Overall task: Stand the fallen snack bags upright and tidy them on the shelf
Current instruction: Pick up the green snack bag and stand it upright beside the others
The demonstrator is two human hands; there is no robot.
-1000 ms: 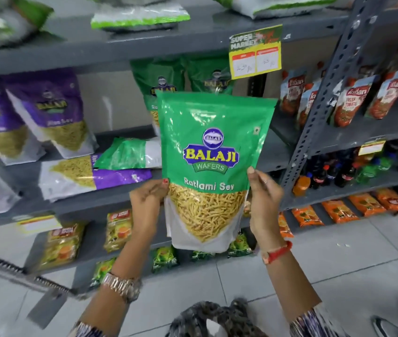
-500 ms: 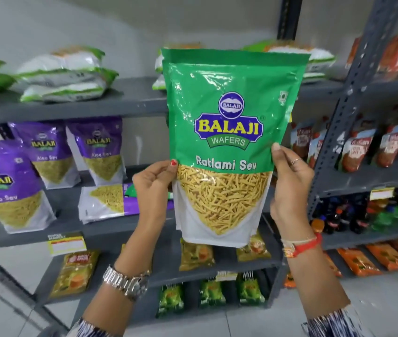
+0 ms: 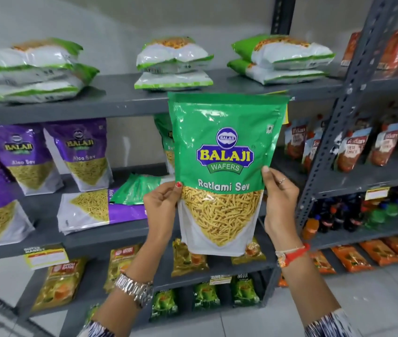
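HELD: green bag (image 3: 224,152) upright, frame centre, before the middle shelf (image 3: 130,229) | GRIP: left hand (image 3: 160,207) and right hand (image 3: 281,203) pinching its side edges | HANDLING: judged light, soft, slick film, brittle contents; best held by the side seams | COUNT: fallen green bag (image 3: 134,190) one, fallen purple bag (image 3: 100,210) one, standing purple bags (image 3: 81,154) three in view.

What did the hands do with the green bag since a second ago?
The green Ratlami Sev bag went up, from the middle shelf to the top shelf's edge. Left hand and right hand still pinch its sides. The fallen purple bag still lies flat.
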